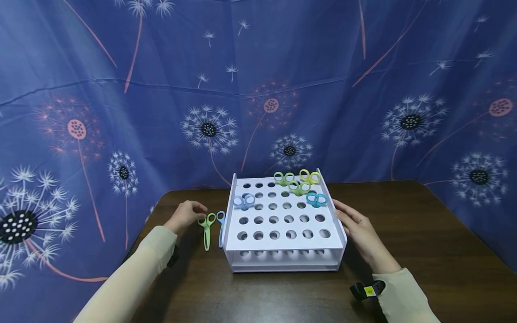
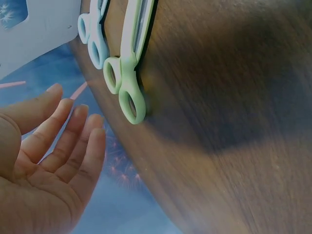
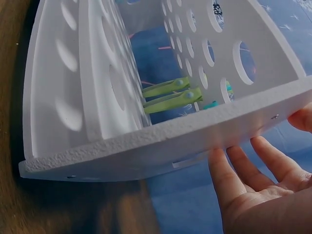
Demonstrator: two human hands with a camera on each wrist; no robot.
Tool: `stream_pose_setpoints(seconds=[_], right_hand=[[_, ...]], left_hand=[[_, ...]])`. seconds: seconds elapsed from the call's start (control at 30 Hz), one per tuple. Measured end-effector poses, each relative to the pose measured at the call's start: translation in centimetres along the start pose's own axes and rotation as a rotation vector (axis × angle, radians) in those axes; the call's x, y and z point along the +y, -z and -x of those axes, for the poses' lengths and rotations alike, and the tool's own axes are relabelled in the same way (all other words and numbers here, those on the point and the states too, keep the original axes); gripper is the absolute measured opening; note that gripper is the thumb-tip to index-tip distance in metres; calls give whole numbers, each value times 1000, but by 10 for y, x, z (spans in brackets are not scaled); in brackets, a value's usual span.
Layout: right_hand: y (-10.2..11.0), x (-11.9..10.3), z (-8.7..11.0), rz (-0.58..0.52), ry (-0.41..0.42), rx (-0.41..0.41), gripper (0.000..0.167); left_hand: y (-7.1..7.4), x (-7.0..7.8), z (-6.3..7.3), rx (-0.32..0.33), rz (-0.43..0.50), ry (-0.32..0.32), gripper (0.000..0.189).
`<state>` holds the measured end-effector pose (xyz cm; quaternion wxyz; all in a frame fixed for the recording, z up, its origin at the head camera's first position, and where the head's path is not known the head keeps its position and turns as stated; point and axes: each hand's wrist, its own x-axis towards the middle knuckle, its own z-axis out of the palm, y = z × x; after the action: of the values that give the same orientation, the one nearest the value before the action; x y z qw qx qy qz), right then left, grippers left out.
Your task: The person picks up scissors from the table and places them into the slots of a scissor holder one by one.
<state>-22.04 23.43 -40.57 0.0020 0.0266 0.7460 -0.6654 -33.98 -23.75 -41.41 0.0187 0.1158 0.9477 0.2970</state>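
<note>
My left hand (image 1: 186, 216) hovers at the handles of light green scissors (image 1: 207, 237), which lie on the table left of a white rack (image 1: 282, 245). In the left wrist view its fingers are loosely bent with nothing between them, apart from the scissors' finger loops (image 2: 138, 105). Light blue scissors (image 1: 221, 229) lie between the green pair and the rack. My right hand (image 1: 361, 231) rests its fingertips on the rack's right side panel (image 3: 195, 151), thumb near the top edge. Light blue scissors (image 1: 244, 205) stand in the rack's left; teal scissors (image 1: 316, 202) stand at its right.
Two green scissors (image 1: 299, 189) and yellow scissors (image 1: 310, 179) stand toward the rack's back right. Rows of round holes cover its upper shelf, with a lower shelf beneath. A blue dandelion-patterned cloth (image 1: 323, 112) hangs behind the brown wooden table (image 1: 404, 224).
</note>
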Motion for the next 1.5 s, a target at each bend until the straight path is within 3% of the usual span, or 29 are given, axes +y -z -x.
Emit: stream_pose_setpoints(seconds=[0.2,0.37,0.63,1.07,1.5], right_hand=[[-2,0,0,15,-12,10,65],[-1,-1,1,18,-8,15,65],[1,-1,3,31,36,18,63],[-3,-2,5,47,38,44,63],[-4,-1,4,47,39,49,63]], left_hand=[[-5,3,-2,-37,10,10,21],[-7,1,-4,-16,-18,11,20],[-9,-2,-2,-20,14,47,19],[-16,-21,-4,29,-20,48,14],[-21,-20,-4,19,17,97,9]])
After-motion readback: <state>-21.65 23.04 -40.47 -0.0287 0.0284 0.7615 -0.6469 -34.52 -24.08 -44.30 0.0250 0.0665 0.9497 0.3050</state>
